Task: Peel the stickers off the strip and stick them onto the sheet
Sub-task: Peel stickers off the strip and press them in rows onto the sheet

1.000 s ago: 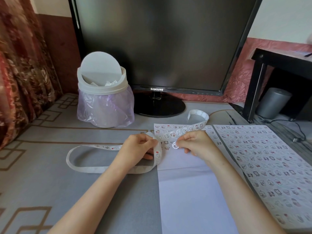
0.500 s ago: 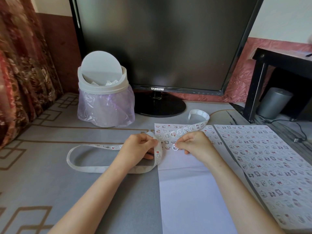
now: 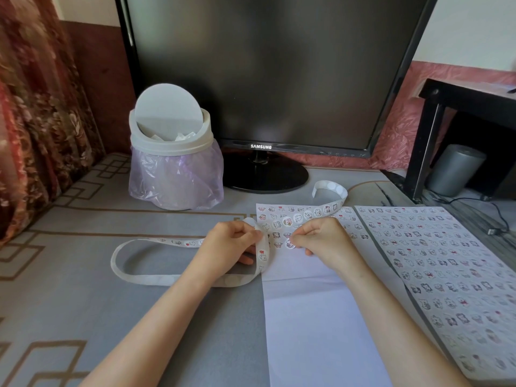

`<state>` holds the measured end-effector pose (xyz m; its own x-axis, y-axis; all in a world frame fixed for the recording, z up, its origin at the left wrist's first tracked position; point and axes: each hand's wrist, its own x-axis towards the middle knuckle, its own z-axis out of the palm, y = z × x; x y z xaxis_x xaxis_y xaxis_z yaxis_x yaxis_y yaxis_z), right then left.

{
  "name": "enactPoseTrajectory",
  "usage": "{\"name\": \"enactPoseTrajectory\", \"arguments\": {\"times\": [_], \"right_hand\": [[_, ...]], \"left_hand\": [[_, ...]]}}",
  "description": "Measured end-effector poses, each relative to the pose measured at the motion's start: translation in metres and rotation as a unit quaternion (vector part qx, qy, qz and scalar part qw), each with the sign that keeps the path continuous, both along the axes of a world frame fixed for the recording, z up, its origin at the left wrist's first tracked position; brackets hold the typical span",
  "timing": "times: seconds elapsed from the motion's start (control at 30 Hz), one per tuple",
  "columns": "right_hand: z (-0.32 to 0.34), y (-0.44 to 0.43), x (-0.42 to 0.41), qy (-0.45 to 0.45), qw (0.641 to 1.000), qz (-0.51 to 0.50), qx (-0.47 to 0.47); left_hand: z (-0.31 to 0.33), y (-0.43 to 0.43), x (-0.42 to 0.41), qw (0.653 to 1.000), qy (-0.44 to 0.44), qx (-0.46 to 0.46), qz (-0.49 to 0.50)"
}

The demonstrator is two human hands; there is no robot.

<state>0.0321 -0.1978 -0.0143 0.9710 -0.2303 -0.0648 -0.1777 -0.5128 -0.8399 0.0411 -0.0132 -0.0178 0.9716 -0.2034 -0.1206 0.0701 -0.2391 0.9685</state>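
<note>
Strip (image 3: 262, 256) pinched in curled left hand (image 3: 230, 245) at left edge of sheet (image 3: 315, 317); right hand (image 3: 321, 238), knuckles up, fingertips pinching round sticker (image 3: 290, 245) at sheet's far end.

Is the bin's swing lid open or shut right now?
Open: the round lid stands tipped up, and crumpled scraps show through the gap under it.

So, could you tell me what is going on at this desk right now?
A person is moving stickers from a long paper strip onto a white sheet. The left hand grips the strip by the sheet's left edge, while the right hand pinches a round sticker at the sheet, just below the rows already stuck on. Only the top of this sheet is filled; a second sheet to its right is covered.
</note>
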Motion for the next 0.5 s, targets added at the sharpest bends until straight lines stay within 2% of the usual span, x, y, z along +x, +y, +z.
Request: {"name": "enactPoseTrajectory", "arguments": {"times": [0.27, 0.5], "right_hand": [[-0.0019, 0.0008, -0.0001, -0.008, 1.0, 0.0, -0.011], [-0.003, 0.0022, 0.0011, -0.015, 1.0, 0.005, -0.026]], "left_hand": [[0.0035, -0.0008, -0.0033, 1.0, -0.011, 0.019, -0.003], [0.0062, -0.001, -0.0059, 0.995, -0.039, 0.089, -0.014]]}}
